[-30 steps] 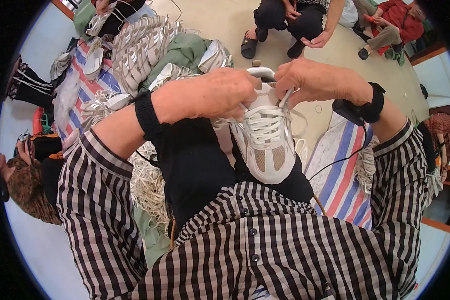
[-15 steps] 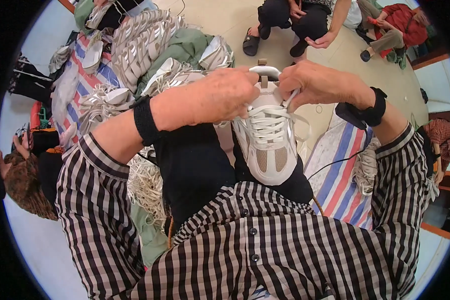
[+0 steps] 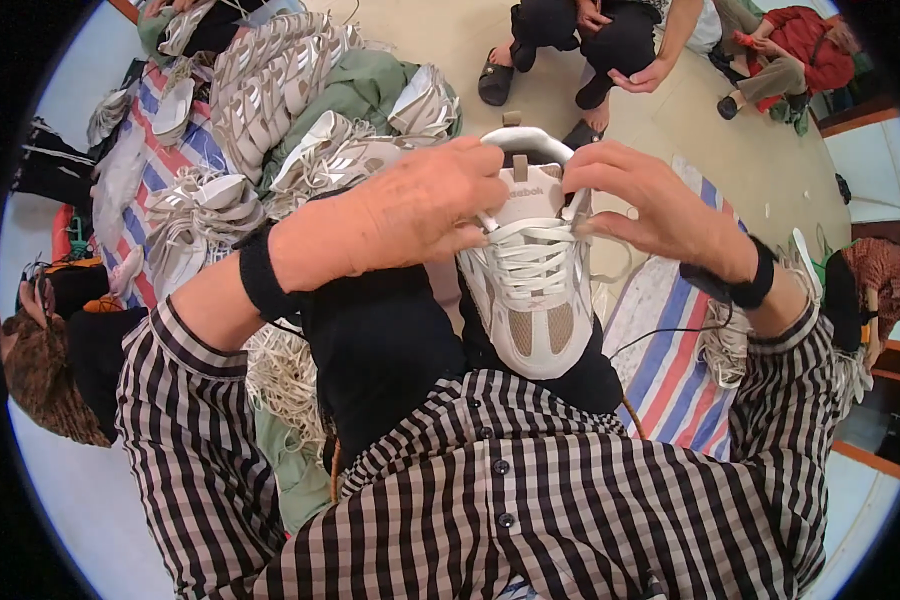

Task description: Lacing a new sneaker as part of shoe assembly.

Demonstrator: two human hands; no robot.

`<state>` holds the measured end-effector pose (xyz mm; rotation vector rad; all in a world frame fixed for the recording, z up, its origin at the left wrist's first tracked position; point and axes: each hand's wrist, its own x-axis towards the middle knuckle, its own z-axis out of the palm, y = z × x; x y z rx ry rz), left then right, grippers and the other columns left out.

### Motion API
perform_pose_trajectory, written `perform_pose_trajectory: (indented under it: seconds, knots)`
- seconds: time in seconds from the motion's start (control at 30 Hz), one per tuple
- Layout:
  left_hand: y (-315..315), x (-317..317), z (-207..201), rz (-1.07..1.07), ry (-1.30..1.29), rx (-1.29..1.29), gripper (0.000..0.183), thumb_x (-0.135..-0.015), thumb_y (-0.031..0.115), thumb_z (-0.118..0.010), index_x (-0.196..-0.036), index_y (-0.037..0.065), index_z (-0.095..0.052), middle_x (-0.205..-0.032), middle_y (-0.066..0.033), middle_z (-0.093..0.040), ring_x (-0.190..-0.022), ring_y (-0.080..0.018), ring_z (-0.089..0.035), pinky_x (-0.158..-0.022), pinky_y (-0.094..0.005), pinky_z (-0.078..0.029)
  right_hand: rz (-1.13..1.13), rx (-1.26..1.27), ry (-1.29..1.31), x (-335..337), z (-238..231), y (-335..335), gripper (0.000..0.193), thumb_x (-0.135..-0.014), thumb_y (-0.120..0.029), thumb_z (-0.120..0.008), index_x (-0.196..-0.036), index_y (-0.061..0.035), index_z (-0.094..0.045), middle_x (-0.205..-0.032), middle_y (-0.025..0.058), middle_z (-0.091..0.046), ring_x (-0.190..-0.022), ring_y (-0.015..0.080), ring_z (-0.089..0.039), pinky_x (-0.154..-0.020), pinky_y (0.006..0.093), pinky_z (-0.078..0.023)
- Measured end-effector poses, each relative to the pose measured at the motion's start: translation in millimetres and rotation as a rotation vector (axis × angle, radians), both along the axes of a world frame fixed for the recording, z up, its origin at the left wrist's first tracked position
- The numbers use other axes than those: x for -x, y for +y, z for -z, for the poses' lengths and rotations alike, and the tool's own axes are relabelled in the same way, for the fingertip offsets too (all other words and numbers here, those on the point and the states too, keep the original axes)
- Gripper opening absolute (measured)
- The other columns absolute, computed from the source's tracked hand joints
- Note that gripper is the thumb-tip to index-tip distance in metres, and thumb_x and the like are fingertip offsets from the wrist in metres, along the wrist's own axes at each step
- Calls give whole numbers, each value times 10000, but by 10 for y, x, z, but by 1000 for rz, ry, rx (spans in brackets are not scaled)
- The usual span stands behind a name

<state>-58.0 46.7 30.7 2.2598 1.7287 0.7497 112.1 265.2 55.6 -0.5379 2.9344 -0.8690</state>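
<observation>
A white and beige sneaker rests on my dark-trousered thigh, toe toward me. White shoelace criss-crosses its front below the beige tongue. My left hand is closed on the left edge of the shoe opening, fingertips by the top eyelet. On the opposite edge, my right hand pinches the upper beside the other top eyelet, thumb below the fingers. Whether lace is also caught in the fingers is hard to tell. A loose loop of lace hangs just below my right thumb.
Many similar sneakers lie piled on a striped sheet and green cloth at the left. Loose laces are heaped beside my left thigh. Another striped sheet lies right. Several people sit nearby; one person's hand is straight ahead.
My hands have moved slightly apart, the right one turning. More of the sneaker's tongue and opening shows between them. The person ahead has shifted their feet.
</observation>
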Motion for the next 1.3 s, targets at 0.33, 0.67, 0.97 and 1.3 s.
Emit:
perform_pose_trajectory:
  seconds: [0.33, 0.67, 0.97, 1.3]
  knots:
    - [-47, -61, -47, -42, -176, 103, 319, -691, 33, -727, -952, 44, -544, -958, -115, -532, -952, -327, -539, -799, -405, -466, 108, -191, 212, -164, 37, -183, 209, -777, -147, -706, -910, -53, -575, -924, 98, -561, -950, 307, -558, -835, 387, -467]
    - [-51, -176, 43, -47, -116, 2, 266, -727, 28, -708, -877, 43, -489, -971, -126, -553, -897, -342, -538, -765, -395, -455, 131, -128, 357, -206, 172, -228, 203, -764, -105, -693, -817, -26, -514, -844, 120, -535, -865, 317, -549, -813, 409, -445]
    - [-120, -369, 29, -285, -131, -121, 360, -685, 2, -726, -1006, 31, -567, -1067, -144, -565, -1006, -348, -551, -842, -395, -473, 177, -15, 368, -127, 236, -291, 198, -737, -51, -699, -897, -58, -582, -788, 92, -534, -778, 305, -544, -729, 397, -449]
    - [-94, -234, -11, -140, -32, 55, 226, -704, -24, -650, -915, 10, -577, -1027, -132, -563, -992, -320, -573, -779, -367, -502, 168, -101, 274, 23, 238, -386, 120, -792, -128, -646, -793, -75, -538, -693, 66, -552, -690, 289, -573, -662, 393, -435]
